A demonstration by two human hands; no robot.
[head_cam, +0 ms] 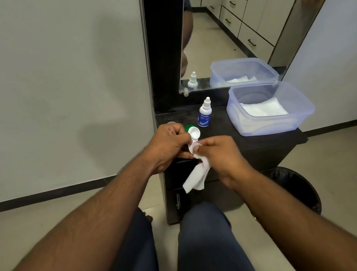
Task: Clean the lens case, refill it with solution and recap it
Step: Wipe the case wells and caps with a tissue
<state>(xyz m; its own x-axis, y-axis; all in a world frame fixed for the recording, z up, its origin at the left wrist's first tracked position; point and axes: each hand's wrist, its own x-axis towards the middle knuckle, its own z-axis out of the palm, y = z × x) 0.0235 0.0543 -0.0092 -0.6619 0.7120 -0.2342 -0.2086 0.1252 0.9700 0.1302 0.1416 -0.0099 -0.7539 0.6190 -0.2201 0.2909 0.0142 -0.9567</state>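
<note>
Cleaning step in hand, judged from the layout: the small white plastic two-well lens case (193, 138) is held in the air just above the near edge of the black table (221, 127), uncapped, with one well facing up. The left hand (169, 144) is closed around the case's left side, fingers curled and the forearm reaching in from lower left. The right hand (218, 153) is pinched shut on a crumpled white tissue (197, 177), a fingertip pressing the tissue into the nearer well while its loose end hangs down toward the knees; the right forearm comes in from lower right. A round green cap (187, 128) lies on the table just behind the case, partly hidden by the left hand. The white-and-blue dropper bottle of solution (204, 115) stands upright and capped, near the case. A translucent blue plastic box (269, 110) holding white tissues sits open, farther right. The next move probably calls for wiping the far well as well, then setting the tissue aside to free the right hand for the bottle.
</note>
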